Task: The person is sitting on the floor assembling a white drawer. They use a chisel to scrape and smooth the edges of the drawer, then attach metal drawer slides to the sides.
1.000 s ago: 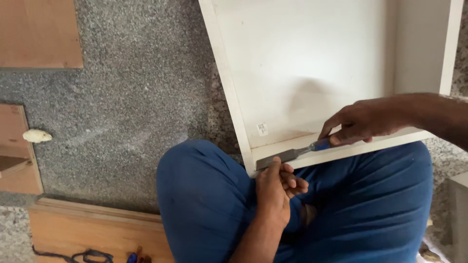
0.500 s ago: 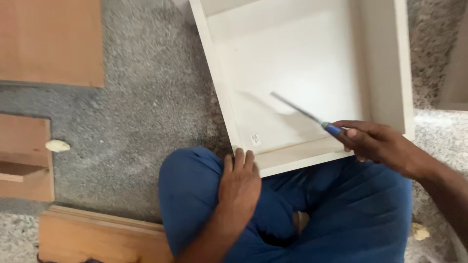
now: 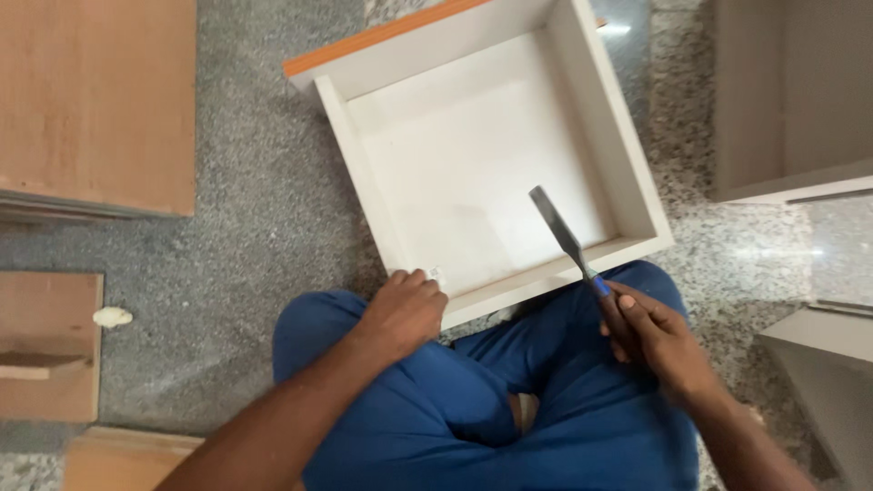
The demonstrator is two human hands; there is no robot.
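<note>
A white open drawer box (image 3: 627, 173) with an orange front edge lies on the speckled granite floor in front of my crossed legs in blue trousers. My right hand (image 3: 650, 336) grips the blue handle of a chisel (image 3: 559, 232), whose flat metal blade points up and left over the drawer's inside. My left hand (image 3: 405, 309) rests on the drawer's near left corner, fingers curled over the rim beside a small sticker.
Brown wooden boards lie at the left: a large one (image 3: 95, 100) at the top, a smaller one (image 3: 45, 355) below with a white lump (image 3: 112, 316) beside it, another (image 3: 127, 459) at the bottom. Grey cabinet pieces (image 3: 787, 100) stand at the right.
My right hand lifted the chisel off the drawer's near rim and drew back toward my lap. My left hand moved from my knee up onto the drawer's corner. More of the drawer came into view.
</note>
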